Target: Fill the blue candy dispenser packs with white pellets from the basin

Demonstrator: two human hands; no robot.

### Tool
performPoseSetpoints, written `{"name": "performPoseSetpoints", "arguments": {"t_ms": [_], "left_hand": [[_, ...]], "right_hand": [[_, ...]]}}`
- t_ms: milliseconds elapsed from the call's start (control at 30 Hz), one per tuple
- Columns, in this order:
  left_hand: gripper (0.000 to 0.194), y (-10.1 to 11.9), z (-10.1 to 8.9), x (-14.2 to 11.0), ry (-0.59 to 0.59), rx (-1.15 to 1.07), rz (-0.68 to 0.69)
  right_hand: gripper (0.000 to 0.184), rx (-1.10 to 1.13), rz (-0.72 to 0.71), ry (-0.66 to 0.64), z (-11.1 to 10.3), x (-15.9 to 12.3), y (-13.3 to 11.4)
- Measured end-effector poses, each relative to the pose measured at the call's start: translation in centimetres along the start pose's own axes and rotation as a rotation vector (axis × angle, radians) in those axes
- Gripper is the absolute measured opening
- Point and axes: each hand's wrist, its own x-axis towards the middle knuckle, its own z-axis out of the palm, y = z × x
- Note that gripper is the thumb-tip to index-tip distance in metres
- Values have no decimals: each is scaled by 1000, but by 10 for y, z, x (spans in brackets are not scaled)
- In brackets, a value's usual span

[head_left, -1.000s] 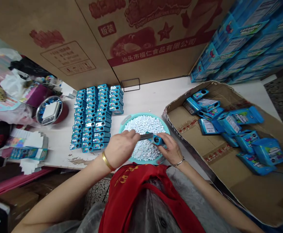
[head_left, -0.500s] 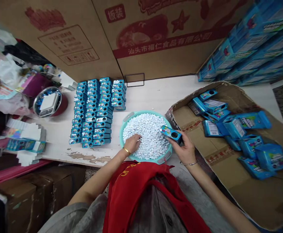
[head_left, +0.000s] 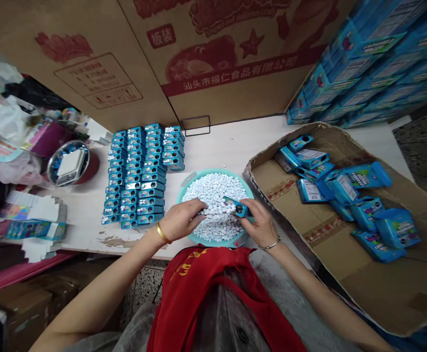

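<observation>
A blue candy box [head_left: 240, 207] with a dark round hole is in my right hand [head_left: 261, 224], tilted over the basin with its end towards my left hand. My left hand [head_left: 182, 218] is closed on what looks like a small scoop, mostly hidden by fingers and candy. A raised band of white candies [head_left: 215, 209] stretches from its fingertips to the box. Below both hands lies a turquoise basin [head_left: 184, 183] full of small white candies [head_left: 217, 232]. Left of it stand rows of blue candy boxes [head_left: 151, 193], several with white candies on top.
An open carton [head_left: 283, 195] on the right holds several loose blue boxes [head_left: 367, 210]. Large cardboard cartons [head_left: 213, 93] wall off the back, with stacked blue packs [head_left: 330, 88] beside them. A round tub [head_left: 91, 166] and folded card pieces [head_left: 37, 220] sit left.
My left hand has risen out of the candies, bringing up a load of them. My right hand has moved left and tipped the box towards it. The view has shifted slightly.
</observation>
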Motion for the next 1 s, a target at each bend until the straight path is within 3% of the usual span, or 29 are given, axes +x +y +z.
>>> {"name": "performPoseSetpoints", "arguments": {"t_ms": [167,333,433,500,600,667,733,867,1000], "left_hand": [[19,48,-33,14,-211,365,-85],[19,85,-44,18,-239,542,-73],[19,78,-46,13,-192,549,-69],[18,52,-41,8,-130,530,-123],[21,-5,-14,0,-80,528,-291],[22,-41,15,-1,-114,516,-366],[24,-63,49,5,-144,434,-358],[25,-66,108,35,-104,163,-300],[31,-58,132,53,-28,-75,-293]], "right_hand": [[40,1,-49,-28,11,1,-7],[40,12,-59,-27,14,-1,-8],[40,27,-61,-1,12,-3,-6],[38,47,-31,20,9,-4,-4],[35,69,41,60,1,-5,-1],[34,62,69,92,-5,-5,2],[33,40,80,123,-10,-4,4],[32,-1,105,162,-17,-4,6],[33,-5,160,167,-19,-5,5]]}}
